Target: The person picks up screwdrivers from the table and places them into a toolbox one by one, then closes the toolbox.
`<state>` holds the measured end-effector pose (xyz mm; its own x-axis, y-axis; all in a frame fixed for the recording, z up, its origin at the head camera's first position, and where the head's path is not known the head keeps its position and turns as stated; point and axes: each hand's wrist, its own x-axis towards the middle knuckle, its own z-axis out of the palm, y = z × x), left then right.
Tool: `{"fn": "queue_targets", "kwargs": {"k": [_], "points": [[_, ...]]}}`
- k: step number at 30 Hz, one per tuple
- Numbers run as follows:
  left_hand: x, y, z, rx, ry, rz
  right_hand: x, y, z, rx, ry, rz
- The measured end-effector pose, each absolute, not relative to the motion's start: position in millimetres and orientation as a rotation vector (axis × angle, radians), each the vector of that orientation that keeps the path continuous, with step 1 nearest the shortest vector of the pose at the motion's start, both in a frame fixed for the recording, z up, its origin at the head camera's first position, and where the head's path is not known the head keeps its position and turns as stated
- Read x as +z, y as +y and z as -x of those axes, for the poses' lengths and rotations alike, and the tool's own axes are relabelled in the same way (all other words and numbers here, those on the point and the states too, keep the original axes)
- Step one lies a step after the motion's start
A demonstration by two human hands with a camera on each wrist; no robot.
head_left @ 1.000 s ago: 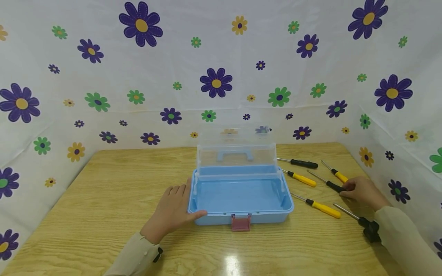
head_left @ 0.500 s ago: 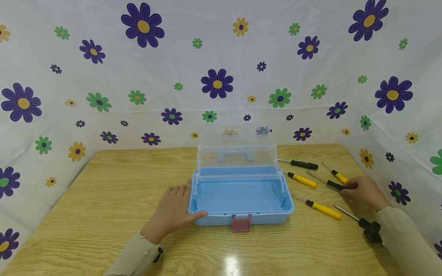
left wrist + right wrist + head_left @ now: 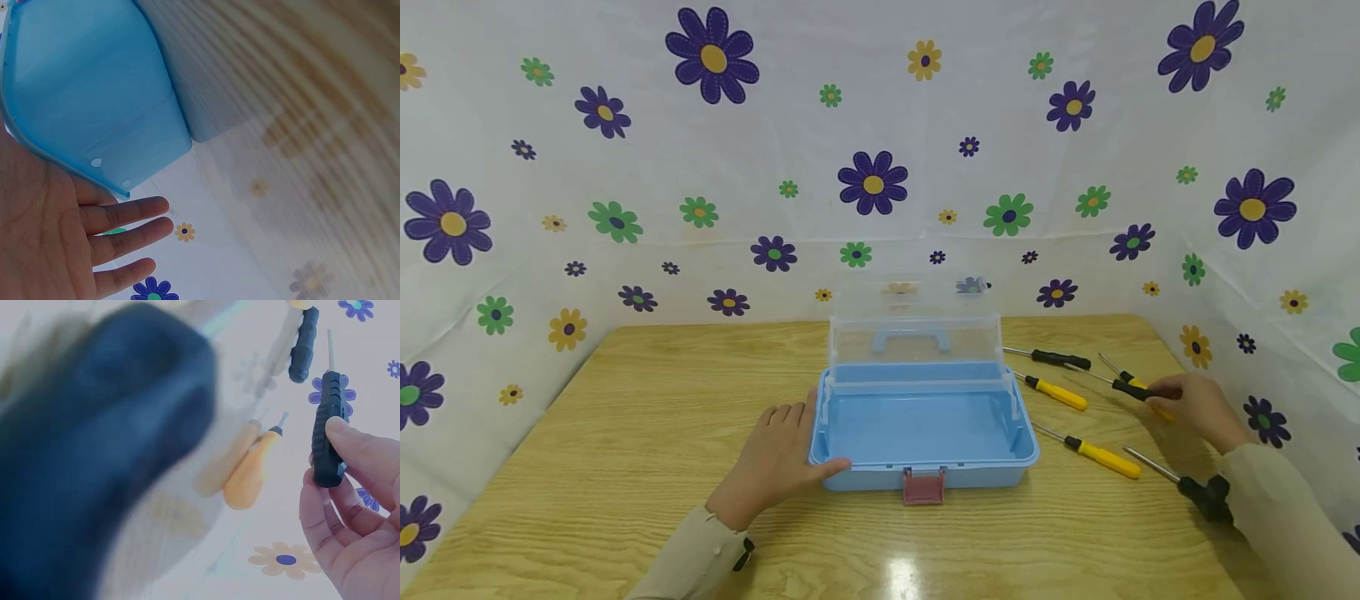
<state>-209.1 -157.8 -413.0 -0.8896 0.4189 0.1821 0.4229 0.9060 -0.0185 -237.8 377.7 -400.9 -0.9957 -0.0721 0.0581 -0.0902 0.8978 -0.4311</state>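
Observation:
A light-blue toolbox [image 3: 977, 477] stands mid-table in the head view, its clear lid [image 3: 917, 337] swung up behind it. My left hand [image 3: 775, 458] rests against its left wall, thumb over the front rim; the left wrist view shows the fingers [image 3: 128, 240] straight. On the right, my right hand [image 3: 1202, 408] pinches the handle of a black-handled screwdriver [image 3: 330, 434] between thumb and fingers, raised off the table, shaft pointing away. In the head view this screwdriver crosses over a yellow-handled screwdriver [image 3: 1131, 379], partly hidden by the hand.
Right of the box lie another black-handled screwdriver [image 3: 1060, 359] and two yellow ones, a rear screwdriver [image 3: 1060, 394] and a front screwdriver [image 3: 1105, 458]. A screwdriver with a bulky black handle [image 3: 1206, 497] lies near my right sleeve. Flowered cloth [image 3: 872, 108] surrounds the table.
My right hand has lifted the black-handled screwdriver from the table, raising it slightly. My left hand and the toolbox stay where they were.

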Motion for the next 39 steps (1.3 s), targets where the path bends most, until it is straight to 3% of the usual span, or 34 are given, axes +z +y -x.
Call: {"fn": "queue_targets", "kwargs": {"k": [39], "points": [[-413.1, -159.6, 208.4, -0.044, -2.895, 0.650, -343.6, 332.6, 252.1, 0.775, -2.776, -0.298]]}}
